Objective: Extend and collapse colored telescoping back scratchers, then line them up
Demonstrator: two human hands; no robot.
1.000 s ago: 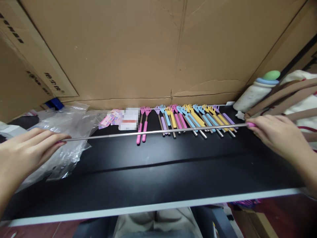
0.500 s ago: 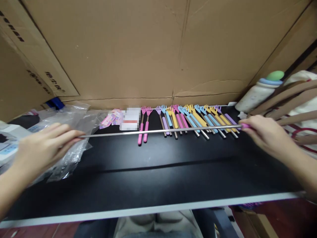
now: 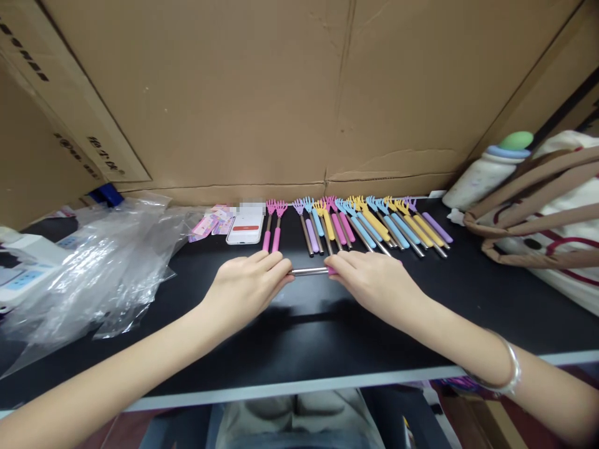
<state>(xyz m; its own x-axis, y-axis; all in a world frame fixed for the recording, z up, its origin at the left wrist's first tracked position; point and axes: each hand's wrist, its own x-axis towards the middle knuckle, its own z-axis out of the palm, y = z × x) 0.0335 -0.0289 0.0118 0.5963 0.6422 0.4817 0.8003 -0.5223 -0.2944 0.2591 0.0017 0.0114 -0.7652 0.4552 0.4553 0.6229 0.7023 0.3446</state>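
- Left hand point(image 3: 246, 280) and right hand point(image 3: 374, 277) have drawn together since the earlier frame; the metal rod point(image 3: 309, 271) between them shows far shorter.
- Fingers of both grip it over the black table point(image 3: 468, 299); it looks mostly collapsed.
- Two pink scratchers point(image 3: 276, 238) lie apart from the mixed-colour row point(image 3: 374, 226).
- Plastic bags point(image 3: 126, 268) and phone point(image 3: 246, 234) lie leftward, out of the way.

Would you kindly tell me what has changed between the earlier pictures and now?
The left hand moved rightward and the right hand leftward, so the long stretch of metal rod between them is now short. Both hold it in every picture. The coloured claw-headed sticks, phone and plastic bags stayed put.
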